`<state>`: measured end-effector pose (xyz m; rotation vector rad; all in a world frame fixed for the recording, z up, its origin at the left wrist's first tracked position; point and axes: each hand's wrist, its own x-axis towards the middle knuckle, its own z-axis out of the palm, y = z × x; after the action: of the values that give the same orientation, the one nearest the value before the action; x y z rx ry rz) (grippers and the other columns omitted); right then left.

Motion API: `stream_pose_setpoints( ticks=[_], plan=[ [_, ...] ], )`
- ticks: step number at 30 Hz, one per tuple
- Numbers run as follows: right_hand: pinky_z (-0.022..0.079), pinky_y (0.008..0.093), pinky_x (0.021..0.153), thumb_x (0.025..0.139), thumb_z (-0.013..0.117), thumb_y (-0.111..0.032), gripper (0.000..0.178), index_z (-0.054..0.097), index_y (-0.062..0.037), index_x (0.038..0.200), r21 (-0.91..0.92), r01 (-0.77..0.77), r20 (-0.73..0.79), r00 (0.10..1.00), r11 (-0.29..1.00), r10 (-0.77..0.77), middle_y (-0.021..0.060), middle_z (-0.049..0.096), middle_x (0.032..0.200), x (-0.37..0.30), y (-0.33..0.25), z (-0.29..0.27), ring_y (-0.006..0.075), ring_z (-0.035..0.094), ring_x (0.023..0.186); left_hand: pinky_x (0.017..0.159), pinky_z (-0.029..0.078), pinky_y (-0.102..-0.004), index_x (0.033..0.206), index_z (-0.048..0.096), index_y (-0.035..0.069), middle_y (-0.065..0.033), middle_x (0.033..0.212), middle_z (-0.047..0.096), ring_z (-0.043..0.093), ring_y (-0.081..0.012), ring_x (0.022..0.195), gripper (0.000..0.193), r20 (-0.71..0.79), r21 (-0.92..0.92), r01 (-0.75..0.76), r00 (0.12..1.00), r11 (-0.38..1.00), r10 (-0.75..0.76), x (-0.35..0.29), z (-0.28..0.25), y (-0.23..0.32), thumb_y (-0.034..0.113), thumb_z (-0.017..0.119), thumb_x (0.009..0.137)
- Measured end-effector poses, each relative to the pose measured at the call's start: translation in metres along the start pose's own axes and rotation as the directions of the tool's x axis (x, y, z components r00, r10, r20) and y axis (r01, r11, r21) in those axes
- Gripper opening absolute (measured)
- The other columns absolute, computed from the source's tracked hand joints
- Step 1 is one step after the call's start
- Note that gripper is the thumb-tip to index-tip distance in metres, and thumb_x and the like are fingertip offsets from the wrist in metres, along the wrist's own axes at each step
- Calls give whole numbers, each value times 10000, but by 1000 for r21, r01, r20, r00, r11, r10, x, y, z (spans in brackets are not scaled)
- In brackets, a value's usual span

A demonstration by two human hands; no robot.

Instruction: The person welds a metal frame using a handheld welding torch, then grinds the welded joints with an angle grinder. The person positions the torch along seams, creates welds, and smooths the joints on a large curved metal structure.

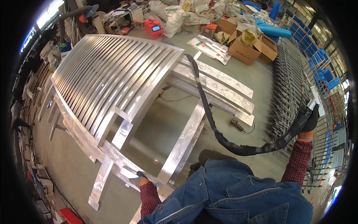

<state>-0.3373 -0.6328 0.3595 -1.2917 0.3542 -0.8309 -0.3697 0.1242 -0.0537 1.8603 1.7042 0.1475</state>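
Observation:
A large shiny metal frame (169, 71) with closely spaced slats (112, 71) stretches ahead and to my left. My left hand (138, 179), in a dark glove with an orange cuff, is on its near rail, beside a small whitish piece (127, 173). Its fingers are too small and partly hidden to tell whether they grip anything. Raised far to my right, my right hand (310, 121) is closed around the end of a black-sleeved hose (238, 149). A pale grey part (312, 104) shows at that hand. The hose sags in front of me and rises over the frame's right side.
Dark metal railings (289, 89) with pointed tips are stacked on the right. Cardboard boxes (244, 51), white sacks (175, 24) and a red machine (153, 28) with a screen stand at the back. A small corded tool (236, 124) lies on the floor beneath the frame's right end.

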Motion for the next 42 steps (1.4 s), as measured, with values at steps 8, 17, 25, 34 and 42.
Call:
stream_pose_setpoints(
  ticks=[8,17,25,34,42],
  plan=[
    [606,342,730,1155,481,-546,538,664,-58,1286,-84,27,174,985,996,-12,90,721,1038,62,81,-62,206,680,825,1174,503,-575,1634,386,-68,-281,1631,474,485,-476,1490,1217,-291,527,-188,876,829,384,-4,-24,-6,797,763,866],
    [592,452,770,1105,508,-591,699,593,50,1371,586,-427,179,897,688,404,99,700,1009,64,93,-129,231,682,842,1088,528,-477,1610,465,34,-191,1540,576,591,-330,1356,744,324,-507,-425,713,750,622,-158,53,27,428,767,1056],
    [608,451,723,1121,474,-595,579,694,-69,1220,506,-289,-158,895,813,417,99,718,925,31,111,-221,282,696,782,1244,372,-603,1764,177,90,-157,1746,393,452,-376,1559,1168,880,-449,231,280,863,383,-385,151,119,877,530,976],
    [590,412,658,1097,495,-664,590,716,-138,1248,618,-228,-304,814,753,495,18,730,908,40,109,-318,224,679,725,808,630,-528,1613,367,-7,-191,1269,674,717,-369,991,994,916,-354,504,19,788,400,-477,269,207,778,550,1032],
    [610,376,645,1092,605,-572,481,724,-123,1214,565,-197,-323,841,802,434,5,731,877,114,119,-393,189,695,695,477,464,-252,1309,646,131,10,855,614,561,-102,599,336,680,-341,547,-419,765,602,-575,309,324,417,530,1175]
  ],
)
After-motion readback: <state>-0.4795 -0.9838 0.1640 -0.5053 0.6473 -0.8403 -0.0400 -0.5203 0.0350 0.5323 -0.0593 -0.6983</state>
